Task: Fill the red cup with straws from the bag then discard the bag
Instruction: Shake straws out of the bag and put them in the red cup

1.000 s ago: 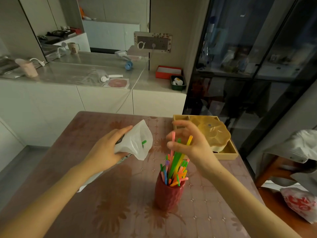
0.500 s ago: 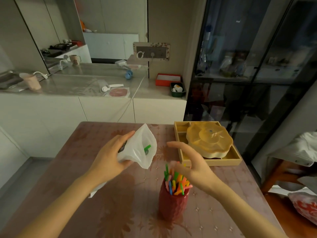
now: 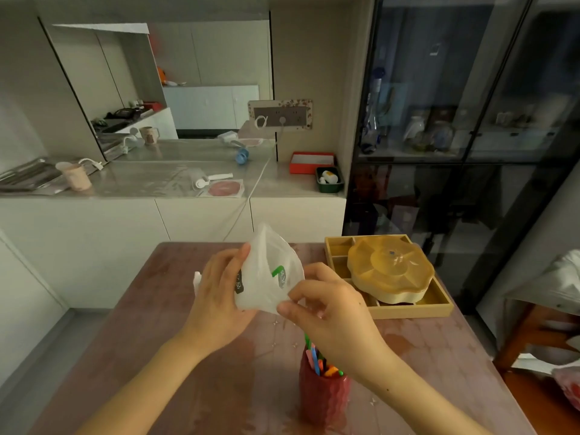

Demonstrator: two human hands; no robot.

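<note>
A translucent white plastic bag [image 3: 266, 277] is held up over the table, its mouth facing me, with one green straw [image 3: 277, 272] showing inside. My left hand [image 3: 216, 299] grips the bag's left side. My right hand [image 3: 326, 309] pinches the bag's lower right edge between thumb and fingers. The red textured cup [image 3: 323, 400] stands on the table below my right wrist, holding several colourful straws [image 3: 320, 362]; my forearm hides part of them.
A yellow lidded dish on a wooden compartment tray [image 3: 417, 309] sits at the table's far right. The table [image 3: 157, 356] has a reddish patterned cover. A white counter [image 3: 175, 180] lies beyond, a dark glass cabinet [image 3: 470, 152] at right, a chair with clothes [image 3: 546, 296] beside the table.
My right hand let go of the straws into the cup and rose to the bag, now pinching its edge. The left hand lifted and turned the bag's mouth towards me.
</note>
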